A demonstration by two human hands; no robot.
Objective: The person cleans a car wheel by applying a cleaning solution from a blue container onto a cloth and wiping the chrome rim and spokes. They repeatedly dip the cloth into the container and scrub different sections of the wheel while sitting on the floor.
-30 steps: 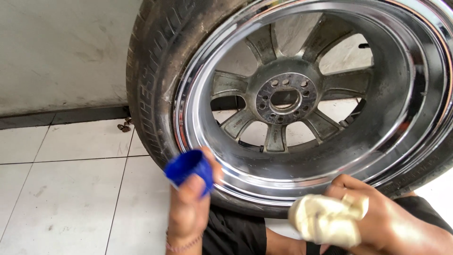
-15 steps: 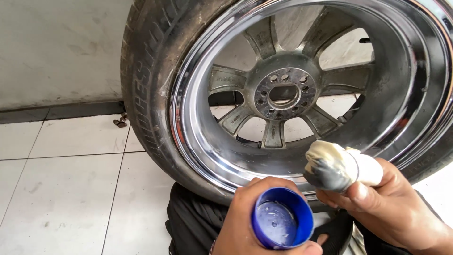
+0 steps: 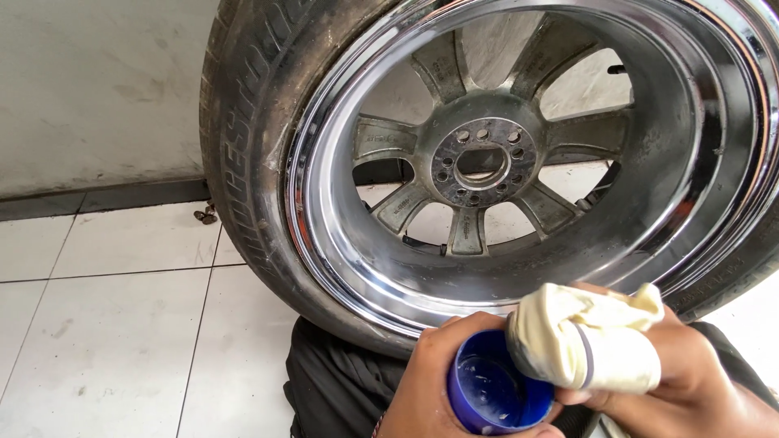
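Note:
A large wheel stands upright in front of me, its dirty black tyre (image 3: 247,154) around a shiny chrome rim (image 3: 381,276) with grimy grey spokes and a hub (image 3: 483,162). My left hand (image 3: 426,381) holds a small blue round tub (image 3: 495,393) with whitish paste inside, its mouth turned up toward me. My right hand (image 3: 698,373) grips a pale yellow cloth (image 3: 584,337) wrapped over the fingers. The cloth's tip dips into the tub's opening. Both hands sit low, just below the rim's bottom edge.
White floor tiles (image 3: 105,324) spread to the left, meeting a grey wall (image 3: 97,89) with a dark skirting strip. A small metal piece (image 3: 205,215) lies on the floor by the tyre. Dark fabric (image 3: 341,389) lies under the wheel.
The left hand tipped the blue tub's opening up and held it near the centre. The right hand carried the cloth from beside the rim down into the tub.

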